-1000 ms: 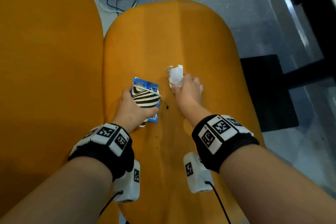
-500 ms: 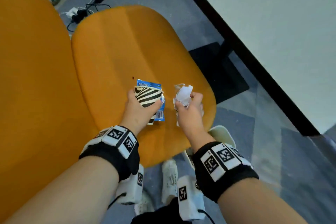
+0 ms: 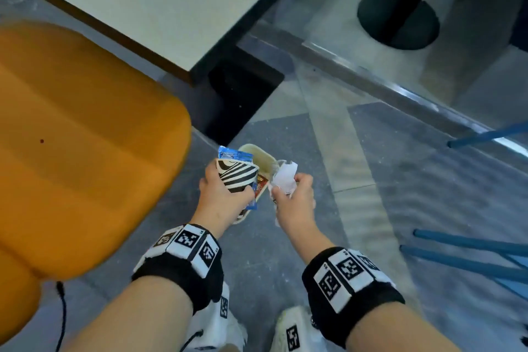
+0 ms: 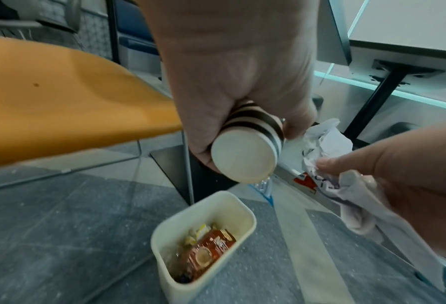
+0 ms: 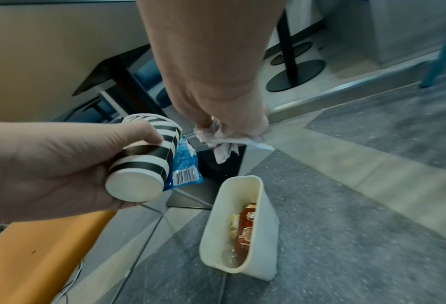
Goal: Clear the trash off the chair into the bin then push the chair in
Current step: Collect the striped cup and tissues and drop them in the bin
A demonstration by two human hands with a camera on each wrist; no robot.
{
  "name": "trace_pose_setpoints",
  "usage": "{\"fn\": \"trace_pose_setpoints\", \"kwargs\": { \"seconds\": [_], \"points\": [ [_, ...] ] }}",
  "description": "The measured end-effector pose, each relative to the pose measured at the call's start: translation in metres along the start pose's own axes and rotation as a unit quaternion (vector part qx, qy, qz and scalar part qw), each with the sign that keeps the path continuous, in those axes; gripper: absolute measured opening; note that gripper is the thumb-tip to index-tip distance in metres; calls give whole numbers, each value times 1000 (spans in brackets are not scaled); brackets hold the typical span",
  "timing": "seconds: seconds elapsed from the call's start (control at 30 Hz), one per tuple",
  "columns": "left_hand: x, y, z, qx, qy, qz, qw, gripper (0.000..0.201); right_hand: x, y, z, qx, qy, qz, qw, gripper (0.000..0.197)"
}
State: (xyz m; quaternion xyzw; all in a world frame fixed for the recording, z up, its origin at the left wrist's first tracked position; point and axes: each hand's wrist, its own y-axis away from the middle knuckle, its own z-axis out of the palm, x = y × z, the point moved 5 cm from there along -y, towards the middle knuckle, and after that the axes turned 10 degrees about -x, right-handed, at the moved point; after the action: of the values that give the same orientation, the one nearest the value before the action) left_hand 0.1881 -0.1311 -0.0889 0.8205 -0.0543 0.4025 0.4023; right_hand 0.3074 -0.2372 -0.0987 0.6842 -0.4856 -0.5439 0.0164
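Both loads look featherlight: left hand fingers wrap the crushable black-and-white striped paper cup and blue foil wrapper; right hand pinches soft crumpled white paper above the cream plastic bin.

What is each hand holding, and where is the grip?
The left hand grips the striped paper cup around its side, the blue wrapper pinned against it. The right hand grips crumpled white paper bunched in its fingers.
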Motion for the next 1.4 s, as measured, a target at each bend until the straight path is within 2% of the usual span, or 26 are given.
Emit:
{"fn": "trace_pose_setpoints", "kwargs": {
  "seconds": [0.17,0.3,0.33,0.47,0.53,0.6,0.67,0.77,0.87,0.97,1.07,1.13,1.27,1.33,1.4],
  "points": [
    [-7,-10,40,27,-44,-10,999,77,50,-16,-10,-10,-75,47,996,34],
    [-19,-34,46,25,-57,-17,998,91,60,-40,18,-41,-155,65,985,38],
    [-23,-43,45,27,-59,-17,998,90,61,-48,26,-47,-182,65,980,37],
    [-43,-89,39,21,-77,10,997,57,68,-87,66,-71,-319,72,942,33],
    [-61,-114,38,14,-89,13,996,56,80,-108,87,-68,-362,78,927,30],
    [-86,-143,39,-7,-96,-2,995,68,93,-129,109,-55,-379,90,919,31],
    [-111,-169,42,-43,-114,-27,992,71,106,-143,130,-30,-373,104,921,32],
    [-126,-194,44,-77,-160,-29,984,54,122,-155,158,-14,-355,117,927,34],
    [-140,-211,42,-96,-199,-38,975,59,130,-161,174,-18,-341,136,930,33],
    [-144,-221,41,-135,-195,-21,971,55,127,-171,179,4,-260,134,956,40],
    [-142,-221,43,-176,-158,-28,971,53,118,-176,181,-15,-163,152,975,55],
    [-144,-220,41,-179,-176,-38,967,53,113,-174,178,-29,-153,141,978,65],
    [-143,-217,38,-123,-222,-60,965,46,107,-167,166,-60,-162,115,978,79],
    [-142,-213,44,-128,-222,-59,965,45,105,-162,159,-81,-140,105,981,79],
    [-141,-208,52,-154,-207,-57,965,44,102,-156,152,-107,-68,103,987,72]
  ]
}}
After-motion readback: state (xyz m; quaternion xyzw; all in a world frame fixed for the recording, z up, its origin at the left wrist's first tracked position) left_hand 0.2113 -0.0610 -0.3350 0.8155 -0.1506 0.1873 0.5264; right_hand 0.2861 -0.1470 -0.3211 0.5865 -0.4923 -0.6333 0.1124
